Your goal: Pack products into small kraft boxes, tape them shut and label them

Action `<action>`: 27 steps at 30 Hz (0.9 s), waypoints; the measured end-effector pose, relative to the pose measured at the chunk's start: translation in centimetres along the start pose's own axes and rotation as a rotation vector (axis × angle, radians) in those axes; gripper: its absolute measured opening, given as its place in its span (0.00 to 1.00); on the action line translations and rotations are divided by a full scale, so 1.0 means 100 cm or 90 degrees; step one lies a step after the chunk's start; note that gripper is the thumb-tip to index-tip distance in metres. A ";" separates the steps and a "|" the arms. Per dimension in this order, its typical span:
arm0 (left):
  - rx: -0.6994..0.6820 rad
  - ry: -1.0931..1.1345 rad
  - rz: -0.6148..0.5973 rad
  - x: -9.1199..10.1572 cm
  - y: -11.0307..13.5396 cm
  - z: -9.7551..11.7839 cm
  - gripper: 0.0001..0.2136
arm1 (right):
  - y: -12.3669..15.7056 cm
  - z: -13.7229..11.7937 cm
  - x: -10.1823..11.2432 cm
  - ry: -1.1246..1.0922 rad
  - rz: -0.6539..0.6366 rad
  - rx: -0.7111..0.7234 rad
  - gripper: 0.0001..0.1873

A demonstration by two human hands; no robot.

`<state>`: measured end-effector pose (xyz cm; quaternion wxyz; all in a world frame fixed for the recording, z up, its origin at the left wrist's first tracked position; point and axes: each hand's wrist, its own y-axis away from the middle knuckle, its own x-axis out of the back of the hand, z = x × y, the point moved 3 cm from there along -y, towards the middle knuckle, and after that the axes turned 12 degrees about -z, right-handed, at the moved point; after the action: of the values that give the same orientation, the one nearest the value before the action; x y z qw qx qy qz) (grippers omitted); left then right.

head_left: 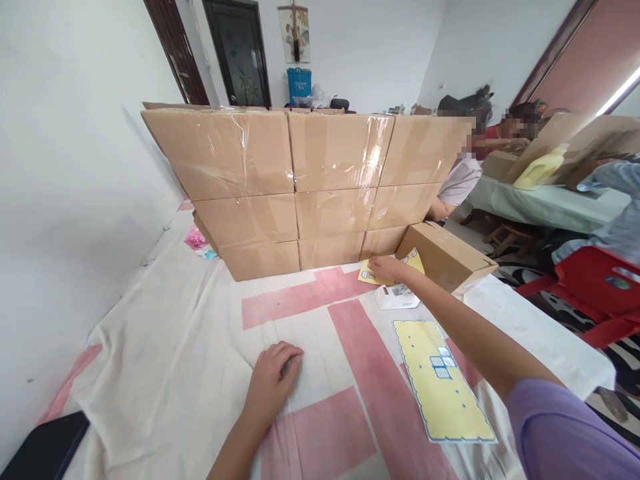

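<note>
The right hand (pixel 389 268) reaches out at full arm's length to the foot of the box wall (pixel 295 193) – a stack 3 boxes wide and 3 high, taped and facing the person. Its fingers lie bent on a small yellow card (pixel 369 276) that rests on the cloth (pixel 175 347) right in front of the wall's bottom row. Whether the hand grips the card or only presses on it cannot be told.

The left hand (pixel 273 381) rests palm down on the cloth, well short of the wall and level with its middle column. Its fingers are loosely curled, with something dark under the fingertips – too hidden to say whether it is held.

Just nearer than the card lies a white pack (pixel 397 298), under the right forearm. Nearer still, well apart from the wall, lies a long yellow sheet (pixel 440 393) with a few blue-edged stickers (pixel 443 363) on it. A loose box (pixel 440 257) sits tilted against the wall's right end, touching the card's far corner. Past that end, other people sit at a table (pixel 545 203) bearing a yellow jug (pixel 540 170).
</note>
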<state>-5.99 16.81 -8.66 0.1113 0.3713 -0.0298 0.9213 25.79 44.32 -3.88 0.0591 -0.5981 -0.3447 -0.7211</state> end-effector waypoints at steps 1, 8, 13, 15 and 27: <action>0.000 0.001 -0.001 0.000 0.000 0.000 0.13 | 0.001 -0.001 -0.001 -0.016 -0.010 -0.008 0.14; 0.011 0.019 -0.011 -0.001 0.001 0.000 0.13 | 0.011 -0.003 -0.002 -0.119 -0.035 -0.055 0.23; 0.011 0.029 -0.014 -0.001 0.000 0.000 0.13 | 0.015 -0.003 0.001 -0.187 -0.029 -0.096 0.27; 0.008 0.028 -0.013 -0.001 -0.001 0.000 0.13 | 0.014 -0.004 0.002 -0.211 -0.024 -0.106 0.28; 0.006 0.027 -0.002 -0.003 -0.001 -0.002 0.13 | 0.024 0.007 0.007 -0.274 0.017 -0.192 0.18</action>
<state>-5.87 16.93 -9.04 0.1119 0.3523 -0.0224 0.9289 27.38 43.16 -2.21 -0.0958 -0.7440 -0.2305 -0.6198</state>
